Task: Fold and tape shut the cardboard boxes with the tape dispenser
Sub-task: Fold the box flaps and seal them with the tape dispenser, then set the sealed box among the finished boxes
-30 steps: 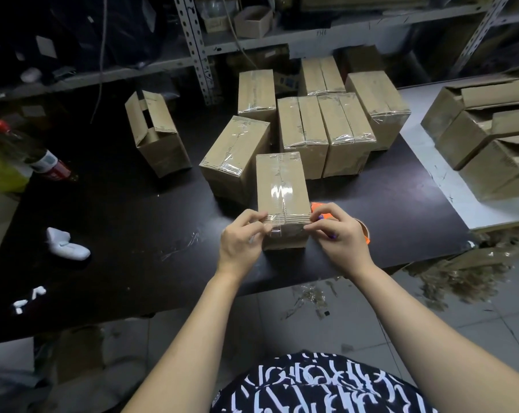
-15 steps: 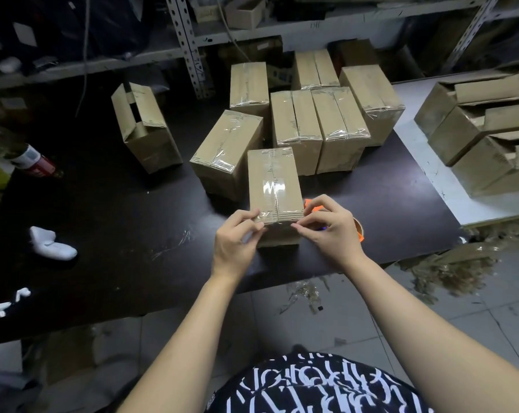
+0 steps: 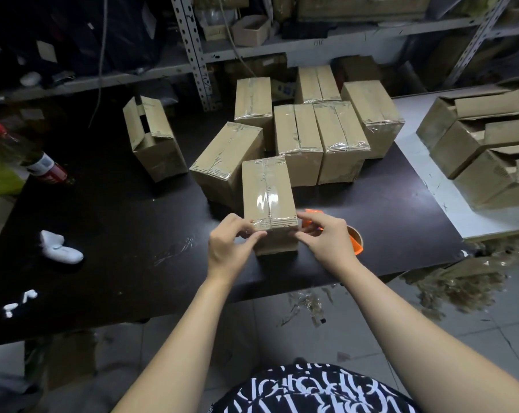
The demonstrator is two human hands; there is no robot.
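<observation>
A small cardboard box [image 3: 267, 189] stands on the black table [image 3: 118, 228] in front of me, with clear tape along its top seam and down its near end. My left hand [image 3: 228, 245] pinches the near left top edge of this box. My right hand [image 3: 327, 239] holds the near right corner with its fingertips. The orange tape dispenser [image 3: 355, 244] lies on the table just behind my right hand, mostly hidden by it.
Several taped boxes [image 3: 297, 138] crowd the table behind the near one. An open-flapped box [image 3: 154, 144] stands at the left. Untaped boxes [image 3: 476, 144] lie on a white table at the right. A bottle [image 3: 43, 165] and a white object [image 3: 60, 248] sit at the left.
Both hands stay at the box's near end. My fingertips have shifted slightly along the taped edge toward the corners. The box has not moved.
</observation>
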